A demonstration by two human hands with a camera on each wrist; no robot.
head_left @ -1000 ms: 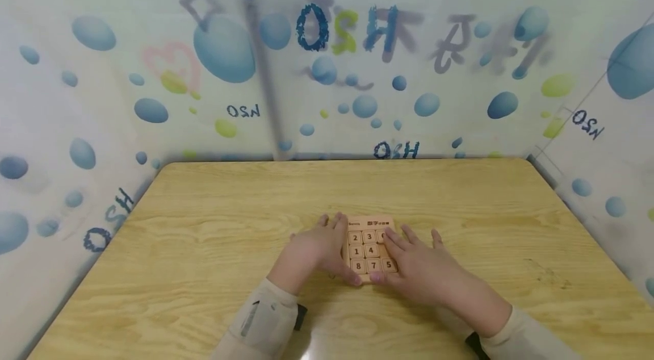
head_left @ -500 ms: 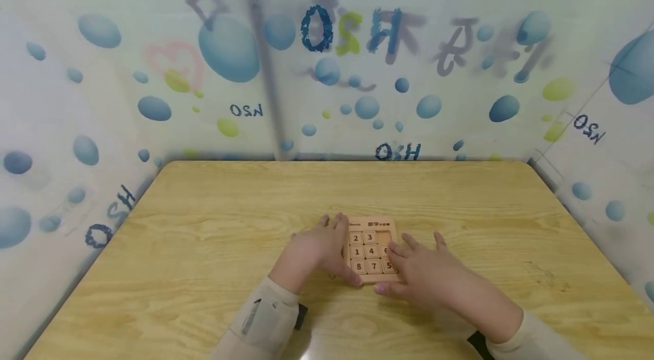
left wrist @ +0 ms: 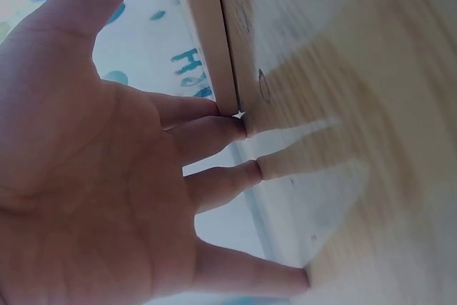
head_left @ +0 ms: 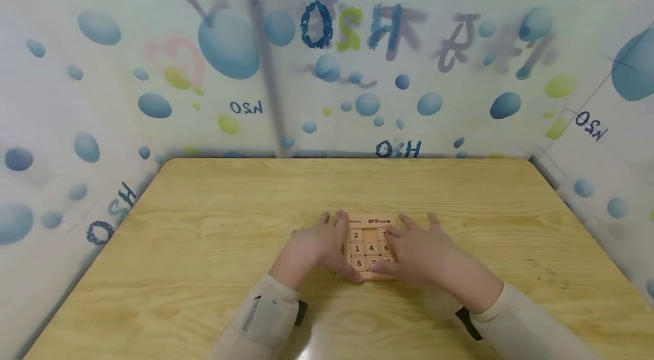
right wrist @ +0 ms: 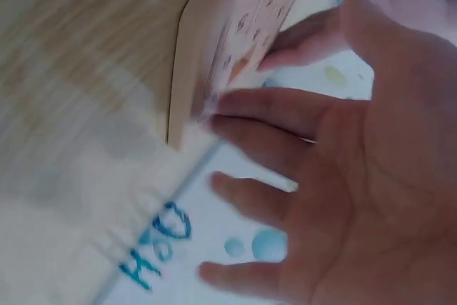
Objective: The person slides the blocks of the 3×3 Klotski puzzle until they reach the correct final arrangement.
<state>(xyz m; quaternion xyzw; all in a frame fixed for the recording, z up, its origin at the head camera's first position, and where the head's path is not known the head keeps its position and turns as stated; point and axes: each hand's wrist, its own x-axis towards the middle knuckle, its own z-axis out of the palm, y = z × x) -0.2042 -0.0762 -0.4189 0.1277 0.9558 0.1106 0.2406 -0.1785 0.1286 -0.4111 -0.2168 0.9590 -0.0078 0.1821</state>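
Observation:
A wooden number slide puzzle lies flat on the table between both hands. Its top row reads 2, a bare slot, then the tile 3, partly under the right fingers. Below come 1, 4, 6, then 8 and two tiles partly covered by the right thumb. My left hand rests along the puzzle's left side, thumb at the near corner; in the left wrist view its straight, spread fingers touch the table and the puzzle's edge. My right hand reaches over the right side, fingers extended, fingertips on the 3 tile.
The wooden table stretches out around the puzzle. Behind it hangs a pale curtain printed with blue and green drops, and similar sheets close off both sides. A small dark mark shows on the tabletop at right.
The 6 tile slid from the top right corner down to the middle row. The 3 tile then moved right into that corner, leaving the top middle slot bare. The left hand stayed put.

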